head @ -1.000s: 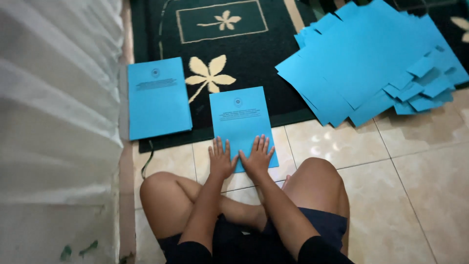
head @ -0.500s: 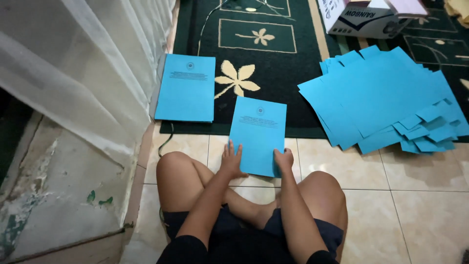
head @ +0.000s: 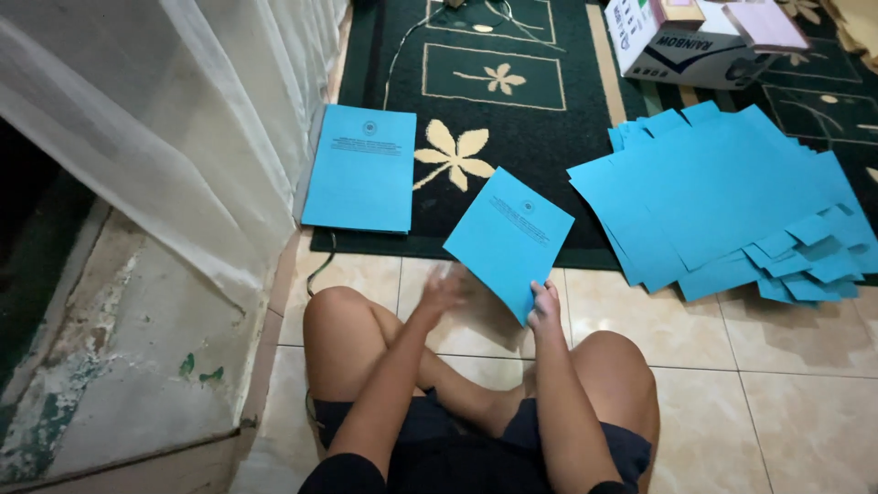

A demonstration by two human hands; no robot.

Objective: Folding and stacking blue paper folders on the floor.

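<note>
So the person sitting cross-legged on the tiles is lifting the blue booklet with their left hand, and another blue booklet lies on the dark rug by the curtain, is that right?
Not quite. The head view shows the right hand holding the lifted blue booklet by its lower corner; the left hand is blurred and off it. The other blue booklet does lie on the dark rug by the curtain.

Blue booklet [head: 508, 240], printed cover up, tilted diagonally, lifted at its near corner over the rug's [head: 549, 137] front edge.

Two printed blue booklets: one [head: 509, 240] held, one [head: 360, 166] lying; one heap of blue sheets [head: 722, 206]; one cardboard box [head: 681, 41]; two hands.
</note>
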